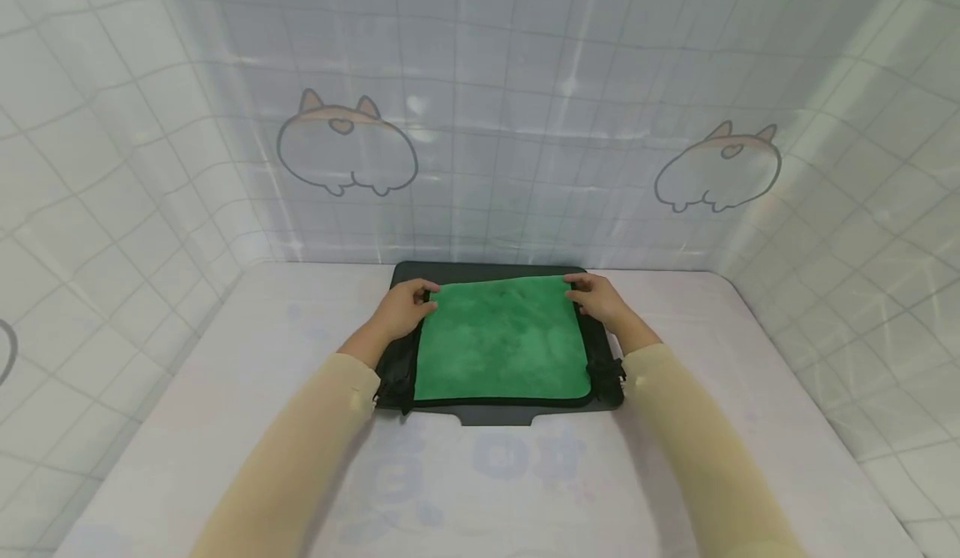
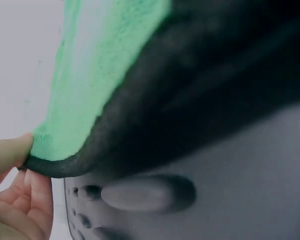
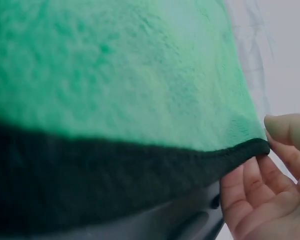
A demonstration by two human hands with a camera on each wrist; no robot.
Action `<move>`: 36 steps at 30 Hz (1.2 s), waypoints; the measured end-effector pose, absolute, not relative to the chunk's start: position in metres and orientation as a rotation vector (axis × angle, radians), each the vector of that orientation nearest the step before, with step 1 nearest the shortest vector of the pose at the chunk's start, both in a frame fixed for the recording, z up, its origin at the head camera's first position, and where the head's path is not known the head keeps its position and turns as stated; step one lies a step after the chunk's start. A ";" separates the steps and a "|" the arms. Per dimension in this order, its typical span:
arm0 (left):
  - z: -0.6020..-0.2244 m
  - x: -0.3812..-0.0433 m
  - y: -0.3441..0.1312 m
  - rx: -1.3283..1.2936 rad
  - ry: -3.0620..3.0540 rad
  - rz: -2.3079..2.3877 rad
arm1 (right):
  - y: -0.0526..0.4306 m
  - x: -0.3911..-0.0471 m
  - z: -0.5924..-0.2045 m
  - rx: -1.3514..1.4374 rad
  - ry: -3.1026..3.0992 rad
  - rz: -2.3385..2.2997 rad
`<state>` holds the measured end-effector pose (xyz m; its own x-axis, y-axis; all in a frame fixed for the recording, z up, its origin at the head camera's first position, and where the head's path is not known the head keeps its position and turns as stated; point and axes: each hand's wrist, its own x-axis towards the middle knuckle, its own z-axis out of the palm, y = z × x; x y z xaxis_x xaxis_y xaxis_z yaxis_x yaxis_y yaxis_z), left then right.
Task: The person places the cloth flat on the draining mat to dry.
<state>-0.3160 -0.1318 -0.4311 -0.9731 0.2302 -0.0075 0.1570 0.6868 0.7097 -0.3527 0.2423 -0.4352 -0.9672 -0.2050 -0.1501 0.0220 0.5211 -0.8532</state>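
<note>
A green cloth [image 1: 501,341] with a dark edge lies spread over a black board [image 1: 495,415]. My left hand [image 1: 401,308] pinches the cloth's far left corner, its thumb on the green face and its fingers underneath, as the left wrist view shows. At the far right corner, my right hand [image 1: 600,299] pinches the cloth between thumb and fingers. In both wrist views the gripped edge is lifted, and a dark underside [image 2: 140,110] shows. Beneath it, raised oval bumps [image 2: 140,194] stand out on the board. Most of the board is hidden under the cloth.
A white table [image 1: 315,424] with faint printed marks carries the board. Behind it rises a wall sheet [image 1: 495,166] with a grid pattern and two cartoon animal drawings. Similar grid sheets stand at the left [image 1: 105,208] and right sides.
</note>
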 end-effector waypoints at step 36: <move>-0.431 -0.306 -0.144 0.410 2.674 1.003 | 0.256 -0.340 -0.434 -0.282 2.448 -1.246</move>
